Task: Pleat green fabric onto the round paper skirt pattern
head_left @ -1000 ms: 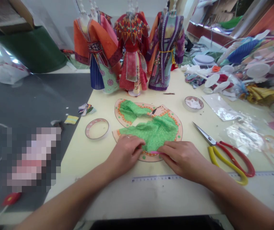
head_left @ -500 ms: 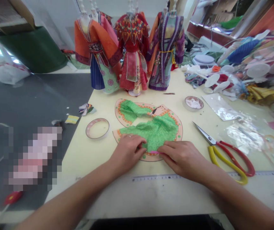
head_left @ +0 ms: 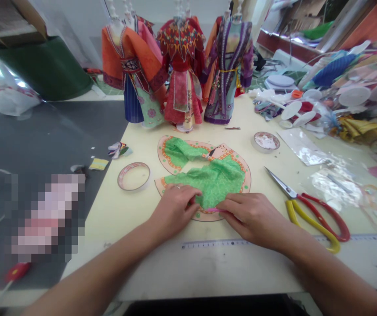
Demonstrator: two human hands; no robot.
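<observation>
A curved piece of green fabric [head_left: 219, 180] lies rumpled on the table, with a peach border patterned in orange and green dots along its outer edge. My left hand [head_left: 177, 206] rests on its near left part, thumb and forefinger pinched together at the green cloth. Between the hands a thin pink strip [head_left: 212, 210] runs along the line where green meets border. The closed fingers of my right hand [head_left: 246, 213] are on the strip's right end. What lies beneath both sets of fingertips is hidden.
Red-and-yellow-handled scissors [head_left: 307, 208] lie right of my right hand. A ruler [head_left: 208, 244] runs along the near side. Left stands a tape roll [head_left: 134, 176]; right, a small round dish [head_left: 266, 141]. Dressed doll forms [head_left: 183, 74] stand behind, plastic bags [head_left: 336, 186] at right.
</observation>
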